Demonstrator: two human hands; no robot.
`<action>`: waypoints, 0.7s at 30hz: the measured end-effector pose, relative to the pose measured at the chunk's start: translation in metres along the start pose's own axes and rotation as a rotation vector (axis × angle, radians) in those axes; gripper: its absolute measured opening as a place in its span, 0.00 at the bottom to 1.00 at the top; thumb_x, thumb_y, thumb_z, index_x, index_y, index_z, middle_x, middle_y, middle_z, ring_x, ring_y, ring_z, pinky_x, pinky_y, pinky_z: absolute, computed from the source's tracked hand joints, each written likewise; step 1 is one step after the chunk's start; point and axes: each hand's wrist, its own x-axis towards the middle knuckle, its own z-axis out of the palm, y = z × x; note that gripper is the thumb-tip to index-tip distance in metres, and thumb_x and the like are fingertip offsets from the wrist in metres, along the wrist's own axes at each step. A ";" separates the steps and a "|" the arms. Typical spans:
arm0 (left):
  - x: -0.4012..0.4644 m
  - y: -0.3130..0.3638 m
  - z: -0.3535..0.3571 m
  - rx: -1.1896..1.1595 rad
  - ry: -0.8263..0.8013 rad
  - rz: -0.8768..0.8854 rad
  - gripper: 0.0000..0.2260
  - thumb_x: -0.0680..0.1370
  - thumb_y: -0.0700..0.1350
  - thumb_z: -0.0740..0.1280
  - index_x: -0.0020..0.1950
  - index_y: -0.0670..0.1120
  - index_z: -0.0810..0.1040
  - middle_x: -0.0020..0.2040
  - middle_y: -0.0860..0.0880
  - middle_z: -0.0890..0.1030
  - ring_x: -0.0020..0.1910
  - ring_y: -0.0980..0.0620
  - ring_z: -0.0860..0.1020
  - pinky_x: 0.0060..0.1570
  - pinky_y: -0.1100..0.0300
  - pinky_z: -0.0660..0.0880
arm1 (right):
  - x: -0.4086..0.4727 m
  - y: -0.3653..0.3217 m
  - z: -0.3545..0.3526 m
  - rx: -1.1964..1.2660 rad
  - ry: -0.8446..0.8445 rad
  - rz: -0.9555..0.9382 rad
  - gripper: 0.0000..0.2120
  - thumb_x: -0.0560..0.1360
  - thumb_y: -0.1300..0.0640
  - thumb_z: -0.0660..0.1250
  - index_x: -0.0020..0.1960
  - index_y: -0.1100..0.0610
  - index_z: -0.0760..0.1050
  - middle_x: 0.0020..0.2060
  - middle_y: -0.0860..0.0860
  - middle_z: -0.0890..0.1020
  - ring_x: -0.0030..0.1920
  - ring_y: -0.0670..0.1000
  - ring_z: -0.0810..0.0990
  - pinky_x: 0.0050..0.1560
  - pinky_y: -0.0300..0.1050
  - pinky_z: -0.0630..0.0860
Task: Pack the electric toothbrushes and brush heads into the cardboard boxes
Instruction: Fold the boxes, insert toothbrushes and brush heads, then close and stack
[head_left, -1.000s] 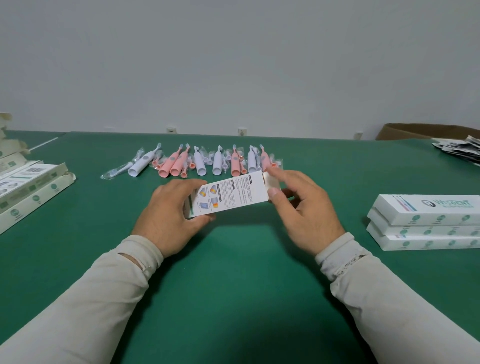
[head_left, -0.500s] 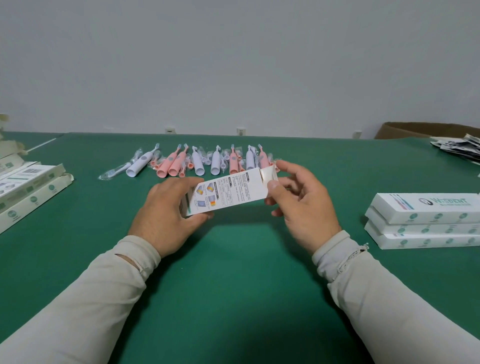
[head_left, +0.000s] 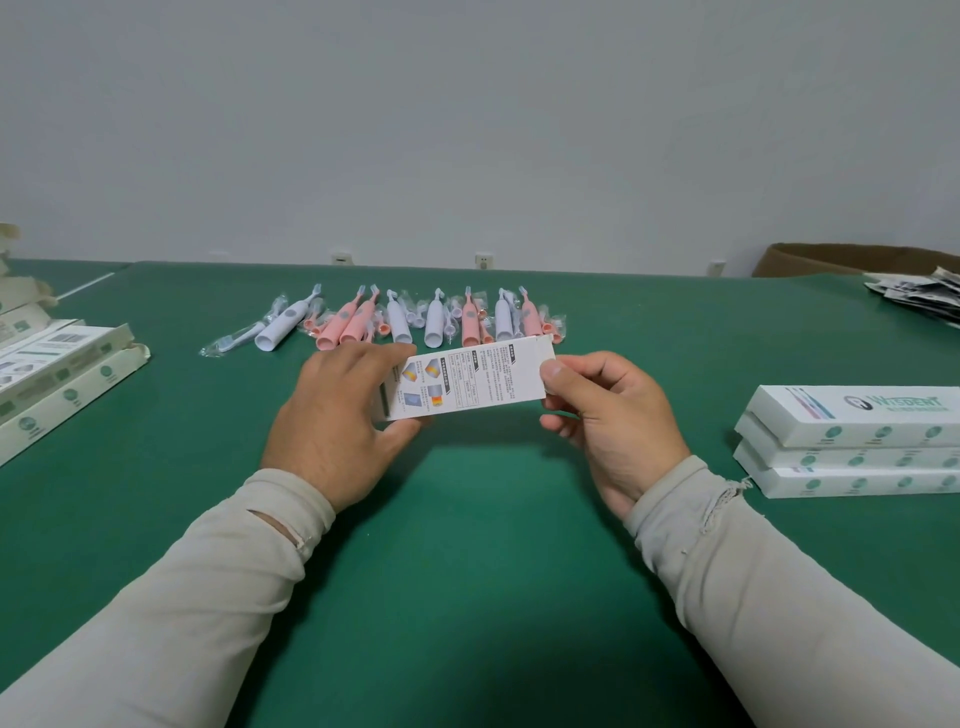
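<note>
I have a box (head_left: 470, 383) held up over the green tabletop (head_left: 467, 519), between both hands, printed back panel facing me. My left hand (head_left: 337, 415) wraps its left end, fingers curled behind and thumb under the lower corner. My right hand (head_left: 608, 415) pinches the right end, thumb on the front face near the flap edge, the other fingers curled behind. I cannot tell whether anything is inside yet, or whether the right end is fully shut.

The box is thin printed card, light and stiff along its length but easy to crush across the faces, so I judge that light pressure near the ends and on the fold edges is the way to hold it, not a squeeze in the middle. The end flaps will crease if forced.

The toothbrushes (head_left: 415, 325) lie in a row on the tabletop just beyond the box, pink and white handles mixed, with brush heads (head_left: 234, 343) in clear wrappers among them. The handles look smooth, hard plastic, likely a little slippery; I would take one around the thick lower body. The wrapped heads are small and light, and the film will slide, so a pinch on the wrapper end should do.

To my right sits a stack (head_left: 852, 441) of three shut boxes. On the left lie more boxes (head_left: 62, 384), some with flaps open. Most brushes are not yet packed.
</note>
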 end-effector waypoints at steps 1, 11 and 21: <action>0.000 0.000 0.000 0.004 0.003 0.005 0.27 0.71 0.50 0.75 0.69 0.56 0.73 0.64 0.54 0.75 0.64 0.46 0.68 0.57 0.48 0.72 | 0.000 0.000 0.000 0.004 0.002 0.006 0.05 0.74 0.63 0.74 0.41 0.57 0.80 0.33 0.51 0.82 0.32 0.47 0.79 0.32 0.37 0.77; -0.003 0.000 -0.002 0.026 -0.001 0.022 0.29 0.71 0.52 0.76 0.71 0.55 0.72 0.66 0.52 0.74 0.65 0.45 0.70 0.55 0.44 0.74 | -0.001 0.012 0.010 -0.276 0.083 -0.161 0.07 0.76 0.58 0.72 0.41 0.50 0.82 0.40 0.45 0.87 0.38 0.43 0.82 0.44 0.47 0.81; -0.010 0.009 -0.007 -0.236 -0.037 0.131 0.26 0.69 0.46 0.79 0.62 0.62 0.74 0.55 0.62 0.75 0.55 0.58 0.74 0.54 0.52 0.76 | -0.008 -0.026 -0.009 -0.362 0.334 -0.111 0.06 0.78 0.56 0.68 0.45 0.47 0.78 0.47 0.45 0.83 0.33 0.37 0.79 0.41 0.34 0.76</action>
